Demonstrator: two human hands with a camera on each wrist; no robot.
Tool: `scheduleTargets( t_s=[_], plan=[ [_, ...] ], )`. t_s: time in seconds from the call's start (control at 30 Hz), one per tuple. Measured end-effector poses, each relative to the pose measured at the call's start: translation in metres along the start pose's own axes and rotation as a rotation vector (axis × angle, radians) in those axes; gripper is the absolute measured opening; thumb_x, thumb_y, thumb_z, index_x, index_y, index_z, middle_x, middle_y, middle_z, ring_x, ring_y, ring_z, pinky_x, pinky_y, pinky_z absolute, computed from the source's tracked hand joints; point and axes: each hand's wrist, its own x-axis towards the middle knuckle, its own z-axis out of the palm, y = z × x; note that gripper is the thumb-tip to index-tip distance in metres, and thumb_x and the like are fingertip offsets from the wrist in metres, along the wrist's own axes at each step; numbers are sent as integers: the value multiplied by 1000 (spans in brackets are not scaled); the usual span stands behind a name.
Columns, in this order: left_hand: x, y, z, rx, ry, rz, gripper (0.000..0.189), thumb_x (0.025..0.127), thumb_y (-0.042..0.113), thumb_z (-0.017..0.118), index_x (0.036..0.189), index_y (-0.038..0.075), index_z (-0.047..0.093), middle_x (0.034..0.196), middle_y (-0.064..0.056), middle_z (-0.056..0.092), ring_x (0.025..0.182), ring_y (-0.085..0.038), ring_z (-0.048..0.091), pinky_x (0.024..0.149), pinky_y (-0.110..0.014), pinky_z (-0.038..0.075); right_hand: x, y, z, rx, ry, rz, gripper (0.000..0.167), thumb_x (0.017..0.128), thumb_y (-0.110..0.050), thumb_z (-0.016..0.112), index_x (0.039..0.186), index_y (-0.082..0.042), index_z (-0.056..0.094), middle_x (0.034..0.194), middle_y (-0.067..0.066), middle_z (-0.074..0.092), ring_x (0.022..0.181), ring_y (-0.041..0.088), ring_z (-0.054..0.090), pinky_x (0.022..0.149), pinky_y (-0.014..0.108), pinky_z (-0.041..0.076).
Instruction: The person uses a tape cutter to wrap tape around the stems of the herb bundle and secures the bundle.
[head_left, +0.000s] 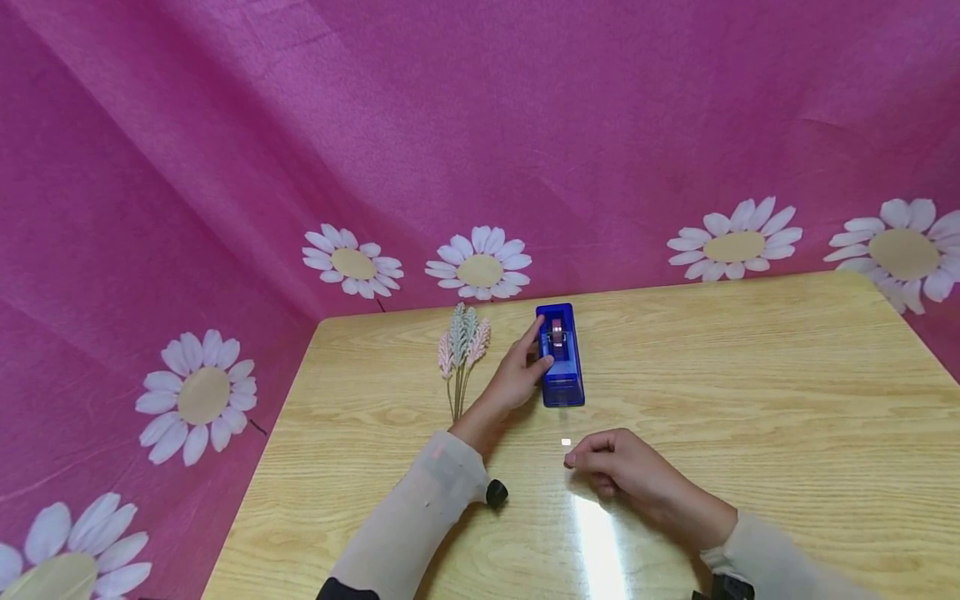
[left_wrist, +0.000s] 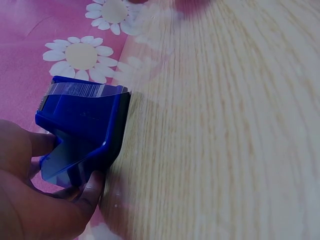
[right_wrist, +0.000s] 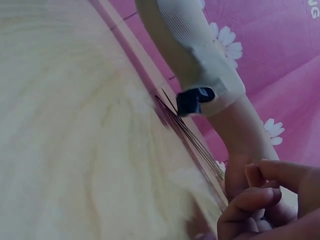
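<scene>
My left hand [head_left: 517, 372] grips the left side of a blue tape dispenser [head_left: 567, 392], which lies near the table's back edge. A pinkish roll [head_left: 557, 332] is visible inside it. In the left wrist view, clear tape [left_wrist: 82, 90] runs across the dispenser's toothed front and continues faintly toward the other hand. Nearer the front, my right hand [head_left: 630, 471] pinches the loose end of the tape between thumb and forefinger. The right wrist view shows those fingertips together [right_wrist: 262, 170], but the tape there is hard to make out.
Pink and grey-green artificial flower sprigs [head_left: 465, 337] lie left of the dispenser, their stems partly behind the left forearm. The wood-grain table [head_left: 750, 375] stretches to the right. A pink cloth [head_left: 480, 125] with daisies hangs behind and on the left. Light glares off the tabletop.
</scene>
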Motion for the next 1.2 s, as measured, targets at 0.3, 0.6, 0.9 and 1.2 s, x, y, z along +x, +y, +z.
scheduleTargets(
  t_s=[0.3, 0.6, 0.9, 1.2],
  plan=[
    [0, -1, 0, -2, 0, 10, 68, 107, 7, 53, 166, 28, 24, 153, -19, 50, 132, -34, 56, 110, -47, 46, 16, -21, -15, -52, 109, -51, 24, 102, -16, 65, 106, 7, 71, 88, 1, 65, 68, 10, 50, 60, 24, 44],
    [1, -1, 0, -10, -2, 8, 68, 107, 8, 53, 165, 27, 25, 151, -19, 52, 131, -33, 56, 109, -46, 47, 36, -36, -24, -86, 235, -104, 28, 104, -17, 64, 116, 8, 67, 93, 0, 66, 75, 13, 56, 64, 27, 52],
    [1, -1, 0, 0, 8, -24, 67, 108, 10, 54, 165, 31, 26, 153, -19, 49, 137, -32, 52, 114, -47, 42, 56, -45, -29, -140, 348, -132, 34, 104, -21, 64, 125, 6, 64, 99, 1, 64, 78, 14, 56, 67, 28, 51],
    [0, 1, -1, 2, -5, -8, 67, 108, 9, 52, 165, 29, 25, 153, -20, 50, 135, -33, 53, 111, -47, 44, 79, -46, -32, -141, 413, -171, 35, 104, -16, 63, 133, 4, 59, 118, 13, 56, 101, 17, 58, 83, 27, 56]
  ],
)
